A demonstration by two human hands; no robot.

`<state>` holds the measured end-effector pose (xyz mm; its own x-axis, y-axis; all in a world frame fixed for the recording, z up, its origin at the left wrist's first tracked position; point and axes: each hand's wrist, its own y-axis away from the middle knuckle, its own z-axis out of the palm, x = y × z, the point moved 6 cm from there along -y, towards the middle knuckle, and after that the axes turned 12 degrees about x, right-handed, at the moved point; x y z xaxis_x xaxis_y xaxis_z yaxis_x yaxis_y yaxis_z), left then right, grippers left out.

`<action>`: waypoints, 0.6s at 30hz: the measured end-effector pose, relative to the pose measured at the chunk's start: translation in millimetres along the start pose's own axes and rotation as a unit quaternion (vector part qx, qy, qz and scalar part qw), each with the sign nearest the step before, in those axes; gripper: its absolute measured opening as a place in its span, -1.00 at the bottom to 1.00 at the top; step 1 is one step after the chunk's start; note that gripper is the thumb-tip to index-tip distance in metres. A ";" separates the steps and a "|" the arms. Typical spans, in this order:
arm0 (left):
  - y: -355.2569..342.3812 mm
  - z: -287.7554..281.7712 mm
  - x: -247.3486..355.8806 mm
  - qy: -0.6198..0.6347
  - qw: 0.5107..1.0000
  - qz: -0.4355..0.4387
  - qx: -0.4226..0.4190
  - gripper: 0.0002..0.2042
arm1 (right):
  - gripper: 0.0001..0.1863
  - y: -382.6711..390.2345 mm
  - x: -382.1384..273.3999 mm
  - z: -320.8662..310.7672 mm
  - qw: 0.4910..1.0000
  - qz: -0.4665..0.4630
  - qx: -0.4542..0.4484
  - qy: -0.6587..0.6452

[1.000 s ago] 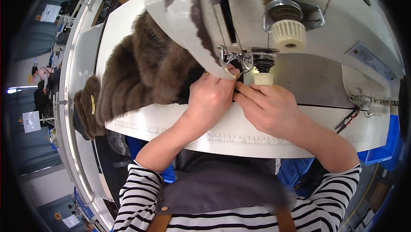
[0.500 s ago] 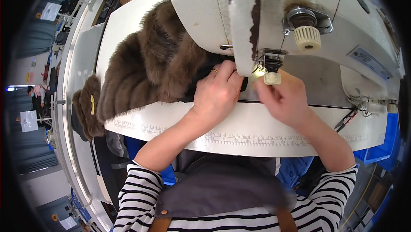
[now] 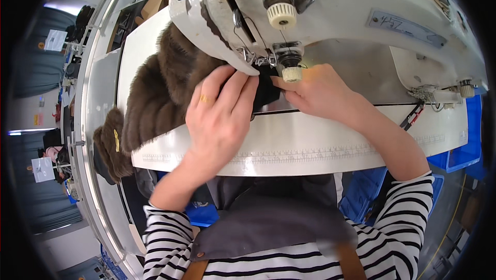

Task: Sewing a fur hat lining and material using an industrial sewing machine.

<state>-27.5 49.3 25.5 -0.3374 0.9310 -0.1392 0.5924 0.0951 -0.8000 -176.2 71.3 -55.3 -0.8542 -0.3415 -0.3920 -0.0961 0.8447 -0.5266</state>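
Observation:
A brown fur piece (image 3: 150,102) with black cloth (image 3: 266,90) at its right edge lies on the bed of a white sewing machine (image 3: 341,14). My left hand (image 3: 219,117), a ring on one finger, rests on the fur and black cloth left of the needle area. Its fingers are stretched out, and their tips reach behind the machine's lower guard. My right hand (image 3: 318,91) is closed at the black cloth's right edge, just below the tension knob (image 3: 292,73). Index finger and thumb meet there; the other fingers curl under.
Black-and-red-handled snips (image 3: 412,116) lie at the bed's right. A printed ruler (image 3: 289,156) runs along the table's front edge. A smaller fur piece (image 3: 110,145) with a yellow mark hangs at the left edge. Blue bins (image 3: 454,158) stand below at the right.
The view has shifted, so the machine sits further left. My left hand has gone from bunched to stretched fingers. My right hand, blurred before, is now steady at the black cloth.

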 end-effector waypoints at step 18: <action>10.0 51.7 -14.3 -0.142 0.924 0.259 -0.242 -0.76 | -0.64 3.5 -10.8 2.4 0.989 -0.118 -0.003 0.089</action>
<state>-54.6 18.8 -10.7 -0.0547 0.7721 -0.6332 0.9628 -0.1274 -0.2385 -166.0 76.9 -54.8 -0.8836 -0.4527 -0.1194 -0.3068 0.7525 -0.5828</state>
